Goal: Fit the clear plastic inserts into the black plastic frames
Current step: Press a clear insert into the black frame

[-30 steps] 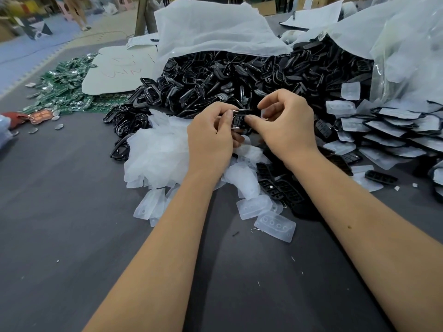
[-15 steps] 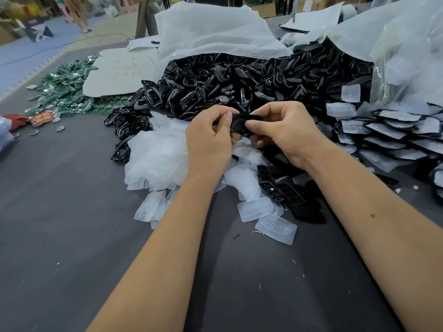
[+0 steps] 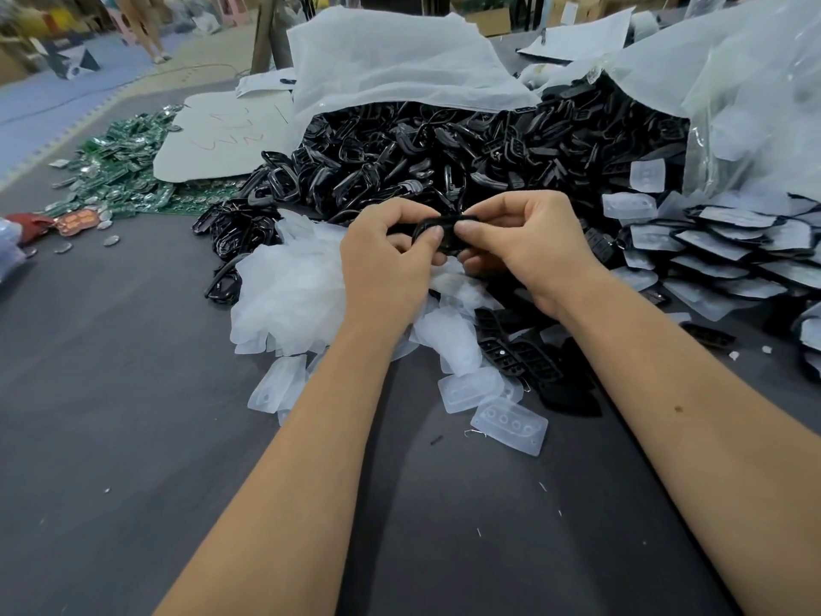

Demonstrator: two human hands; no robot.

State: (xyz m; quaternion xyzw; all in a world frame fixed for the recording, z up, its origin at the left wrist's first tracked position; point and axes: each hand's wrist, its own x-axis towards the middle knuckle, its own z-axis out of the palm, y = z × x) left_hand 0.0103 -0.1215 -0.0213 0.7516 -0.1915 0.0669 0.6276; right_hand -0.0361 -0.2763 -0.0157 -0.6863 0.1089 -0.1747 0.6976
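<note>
Both hands meet above the middle of the grey table (image 3: 133,437) and hold one black frame (image 3: 444,233) between them. The left hand (image 3: 386,264) pinches its left end with thumb and curled fingers; the right hand (image 3: 524,246) pinches its right end the same way. The fingers cover most of the frame, so it cannot be told whether a clear insert sits inside it. Directly under the hands lies a heap of clear inserts (image 3: 288,295), partly hidden by the left forearm; one insert with four round holes (image 3: 511,426) lies apart at the near edge of the heap. A few black button pads (image 3: 520,357) lie between the forearms, partly covered by the right wrist. Behind the hands a large pile of black frames (image 3: 422,157) spills from under a white plastic bag (image 3: 391,60). At the right edge, rows of assembled pieces (image 3: 728,255) are cut off by the picture border. Far left lies a pile of green circuit boards (image 3: 120,171), small and hard to make out.
</note>
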